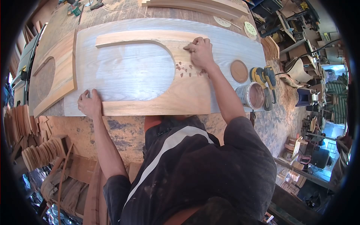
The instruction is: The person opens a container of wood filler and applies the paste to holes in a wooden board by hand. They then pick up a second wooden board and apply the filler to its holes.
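Note:
A U-shaped wooden panel [191,92] lies flat on a grey wood-grain board [243,48], its rounded cutout opening to the left. Several small reddish-brown filler spots mark the panel right of the curve. My left hand [90,105] is closed around the left end of the panel's near leg. At the panel's far right corner, my right hand [201,53] has its fingers bent over the far edge and its thumb across the top face. The undersides of the fingers are hidden on both hands.
A similar cut panel [63,71] lies at left. To the right are a round brown lid [239,71], a tub of brownish paste [256,95] and a yellow-black sander [264,77] with a cord. Long boards [198,8] and sanding discs [250,29] lie at the back.

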Available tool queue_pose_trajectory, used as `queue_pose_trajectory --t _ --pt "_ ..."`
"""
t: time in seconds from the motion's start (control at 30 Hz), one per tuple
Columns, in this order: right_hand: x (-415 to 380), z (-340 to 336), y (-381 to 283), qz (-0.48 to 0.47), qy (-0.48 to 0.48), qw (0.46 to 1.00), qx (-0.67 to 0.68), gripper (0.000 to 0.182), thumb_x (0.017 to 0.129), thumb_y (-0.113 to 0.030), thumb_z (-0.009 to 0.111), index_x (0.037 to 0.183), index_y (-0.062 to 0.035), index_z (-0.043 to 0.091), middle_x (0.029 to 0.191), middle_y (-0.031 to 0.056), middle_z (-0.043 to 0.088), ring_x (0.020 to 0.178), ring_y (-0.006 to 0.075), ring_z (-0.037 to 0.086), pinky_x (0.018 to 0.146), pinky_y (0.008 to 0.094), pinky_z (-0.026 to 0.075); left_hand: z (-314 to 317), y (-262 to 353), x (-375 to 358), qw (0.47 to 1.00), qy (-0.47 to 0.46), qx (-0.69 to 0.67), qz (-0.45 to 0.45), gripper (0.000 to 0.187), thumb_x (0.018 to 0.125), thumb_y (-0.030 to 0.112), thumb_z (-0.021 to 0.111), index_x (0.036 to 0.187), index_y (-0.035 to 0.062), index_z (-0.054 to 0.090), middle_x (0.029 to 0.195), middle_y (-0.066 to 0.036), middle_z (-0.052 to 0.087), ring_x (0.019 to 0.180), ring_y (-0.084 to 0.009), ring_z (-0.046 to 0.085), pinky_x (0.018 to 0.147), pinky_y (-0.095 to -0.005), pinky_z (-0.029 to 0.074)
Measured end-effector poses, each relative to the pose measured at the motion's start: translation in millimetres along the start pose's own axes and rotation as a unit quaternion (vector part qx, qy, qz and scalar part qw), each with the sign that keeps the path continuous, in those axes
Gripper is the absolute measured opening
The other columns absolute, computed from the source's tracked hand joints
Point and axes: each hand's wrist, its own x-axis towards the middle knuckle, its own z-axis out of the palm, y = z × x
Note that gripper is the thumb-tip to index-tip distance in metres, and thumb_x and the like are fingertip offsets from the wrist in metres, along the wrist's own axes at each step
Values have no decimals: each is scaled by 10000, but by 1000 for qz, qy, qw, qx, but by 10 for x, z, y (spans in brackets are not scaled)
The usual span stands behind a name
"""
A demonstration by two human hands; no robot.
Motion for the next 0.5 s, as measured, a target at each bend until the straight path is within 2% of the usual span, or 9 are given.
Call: queue_pose_trajectory --t 0.3,0.37,0.5 --pt "117 -84 -11 30 3 999 -12 302 870 -131 707 1079 -298 846 1272 59 599 1223 323 468 1085 464 355 2 16 3 1000 1 2 0 569 912 493 638 1341 130 723 1510 -155 551 1424 -385 459 1189 -496 397" --pt "112 -39 -10 36 -35 999 -7 321 844 -122 730 1088 -294 847 1273 62 602 1224 327 471 1086 463 360 0 13 1 1000 1 3 -1 568 909 492 638 1338 131 725 1509 -153 553 1419 -385 464 1185 -495 402" --pt "131 -97 17 28 -14 999 -20 376 832 -103 686 1114 -296 843 1232 50 609 1188 327 486 1052 476 395 6 2 8 1000 4 3 0 568 904 494 639 1327 126 732 1502 -152 560 1408 -388 475 1178 -497 409"
